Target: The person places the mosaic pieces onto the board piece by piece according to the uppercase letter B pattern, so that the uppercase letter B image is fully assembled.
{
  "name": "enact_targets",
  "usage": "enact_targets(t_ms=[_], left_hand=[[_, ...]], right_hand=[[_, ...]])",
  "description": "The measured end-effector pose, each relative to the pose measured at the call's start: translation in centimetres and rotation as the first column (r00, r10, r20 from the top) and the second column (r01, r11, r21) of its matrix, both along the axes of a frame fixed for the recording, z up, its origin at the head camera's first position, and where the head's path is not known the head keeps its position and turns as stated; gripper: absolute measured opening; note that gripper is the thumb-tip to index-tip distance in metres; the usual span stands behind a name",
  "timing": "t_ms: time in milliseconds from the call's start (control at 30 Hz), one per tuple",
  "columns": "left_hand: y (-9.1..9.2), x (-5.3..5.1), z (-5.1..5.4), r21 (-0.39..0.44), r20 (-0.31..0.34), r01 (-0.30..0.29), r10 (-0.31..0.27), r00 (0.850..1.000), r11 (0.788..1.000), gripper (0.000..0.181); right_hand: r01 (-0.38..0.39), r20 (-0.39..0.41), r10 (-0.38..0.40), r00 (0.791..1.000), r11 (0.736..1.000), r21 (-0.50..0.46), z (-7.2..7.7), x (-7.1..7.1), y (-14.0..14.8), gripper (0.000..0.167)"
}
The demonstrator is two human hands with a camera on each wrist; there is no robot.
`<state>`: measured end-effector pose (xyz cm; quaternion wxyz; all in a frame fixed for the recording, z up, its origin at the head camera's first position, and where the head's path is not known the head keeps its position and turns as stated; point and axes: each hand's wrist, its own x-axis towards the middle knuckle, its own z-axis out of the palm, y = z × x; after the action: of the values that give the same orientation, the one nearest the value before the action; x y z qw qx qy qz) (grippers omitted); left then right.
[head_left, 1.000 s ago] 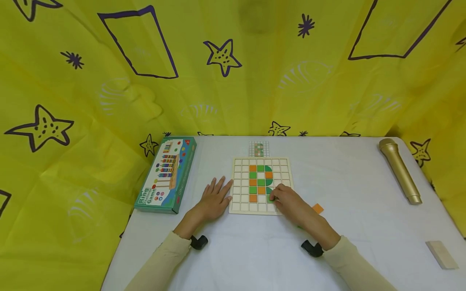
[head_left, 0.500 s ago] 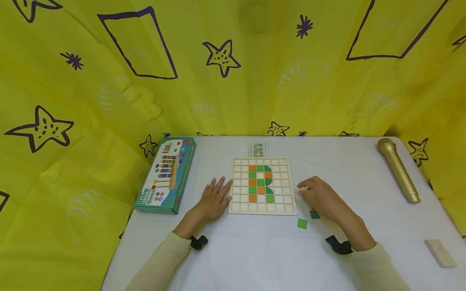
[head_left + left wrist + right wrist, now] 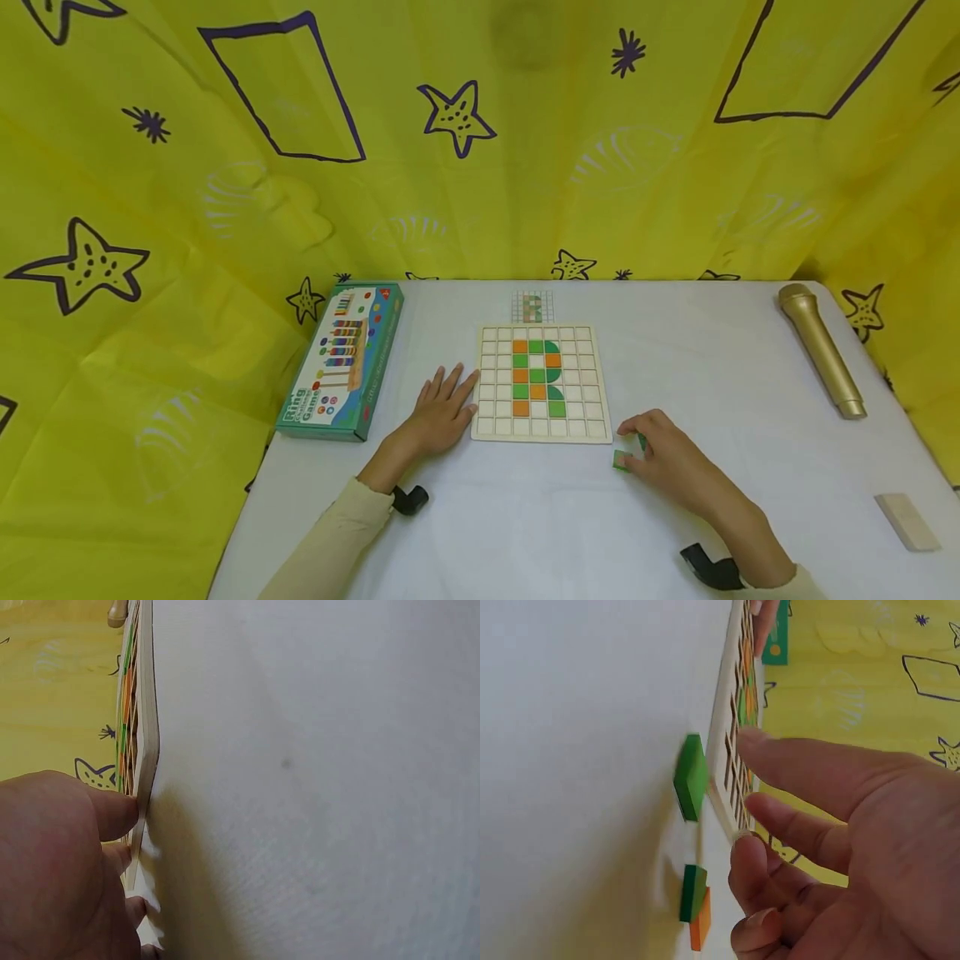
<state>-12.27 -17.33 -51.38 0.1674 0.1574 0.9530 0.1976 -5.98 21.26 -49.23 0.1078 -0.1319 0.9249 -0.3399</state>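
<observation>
A square wooden grid board (image 3: 585, 392) lies mid-table, with orange and green tiles (image 3: 537, 377) set in its cells in the shape of an R. My left hand (image 3: 437, 423) lies flat, its spread fingertips touching the board's left edge. Past the board's lower right corner, my right hand (image 3: 678, 458) hovers with its thumb and fingers apart and nothing between them. Just by them lies a light green square tile (image 3: 694, 780) on the cloth. A dark green tile (image 3: 692, 892) and an orange tile (image 3: 701, 922) sit close by, partly hidden under that hand in the head view.
Behind the board lies a small grid card (image 3: 533, 307) with a similar R. A boxed ring game (image 3: 341, 367) stands left. At right are a gold microphone (image 3: 822, 350) and a pale wooden block (image 3: 907, 522). A yellow curtain (image 3: 525, 200) hangs behind the table.
My right hand released a light green tile in a lower right cell of the R, withdrew right, then lowered towards the loose tiles. My left hand has stayed put.
</observation>
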Motion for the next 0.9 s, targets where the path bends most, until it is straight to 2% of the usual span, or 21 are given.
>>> enact_targets(t_ms=[100, 167, 400, 667, 800, 900], left_hand=[[0.0, 0.0, 0.0, -0.007, -0.005, -0.001, 0.001, 1.0, 1.0, 0.062], [0.0, 0.0, 0.0, -0.008, -0.006, -0.001, 0.001, 1.0, 1.0, 0.062], [0.1, 0.0, 0.2, -0.004, -0.002, -0.001, 0.001, 1.0, 1.0, 0.062], [0.1, 0.1, 0.1, 0.009, -0.01, 0.001, -0.001, 1.0, 1.0, 0.062], [0.0, 0.1, -0.1, 0.019, -0.018, -0.003, 0.003, 1.0, 1.0, 0.061], [0.1, 0.0, -0.1, 0.005, -0.005, -0.006, 0.006, 1.0, 1.0, 0.062]], right_hand=[[-0.023, 0.024, 0.022, 0.999, 0.998, 0.052, -0.4, 0.9, -0.5, 0.039], [-0.04, 0.013, 0.039, 0.999, 0.996, 0.08, -0.7, 1.4, -0.7, 0.036], [-0.009, 0.013, 0.009, 1.0, 1.0, 0.021, -1.2, 2.3, -0.8, 0.029], [0.032, -0.008, -0.032, 0.999, 0.999, 0.012, -1.3, 3.3, -1.2, 0.025], [0.002, -0.051, -0.001, 0.999, 1.0, 0.008, -1.4, 3.6, -1.6, 0.025], [-0.038, -0.048, 0.038, 0.998, 0.999, 0.012, -1.5, 3.5, -2.3, 0.024]])
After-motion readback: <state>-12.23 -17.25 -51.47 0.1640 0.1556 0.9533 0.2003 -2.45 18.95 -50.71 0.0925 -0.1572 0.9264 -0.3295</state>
